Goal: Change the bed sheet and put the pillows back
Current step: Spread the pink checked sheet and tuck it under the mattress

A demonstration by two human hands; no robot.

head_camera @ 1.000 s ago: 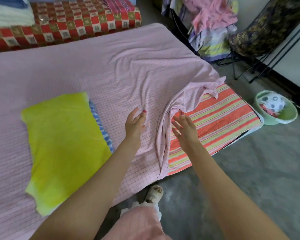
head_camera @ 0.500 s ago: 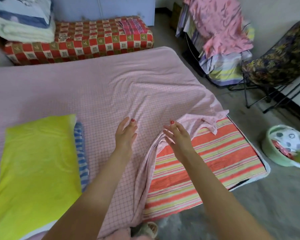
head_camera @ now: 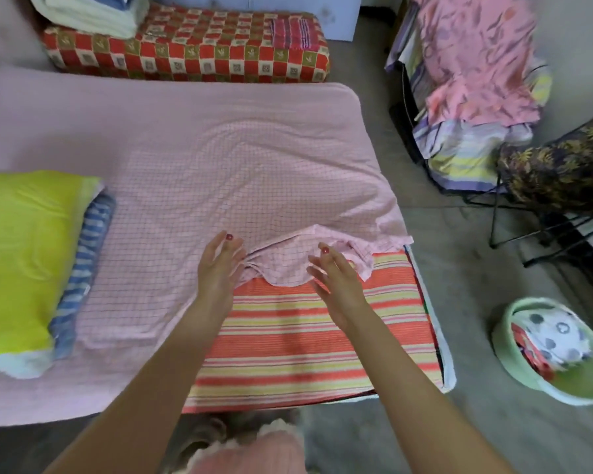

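Both hands open, fingers spread, holding nothing: left hand (head_camera: 218, 268) and right hand (head_camera: 336, 285) above bunched edge of pink checked bed sheet (head_camera: 192, 172) near bed's near right corner. Striped orange mattress (head_camera: 305, 340) bare at that corner. Yellow pillow (head_camera: 21, 254) on blue striped pillow (head_camera: 83, 265) at left edge. Green basin (head_camera: 558, 384) on floor, right. Red checkered mattress (head_camera: 185, 56) beyond far edge.

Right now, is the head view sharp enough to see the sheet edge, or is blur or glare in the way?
Head view: pink checked sheet edge readable between both hands; yellow pillow shows bright sheen; clothes rack smeared; wide-angle bending at frame edges.
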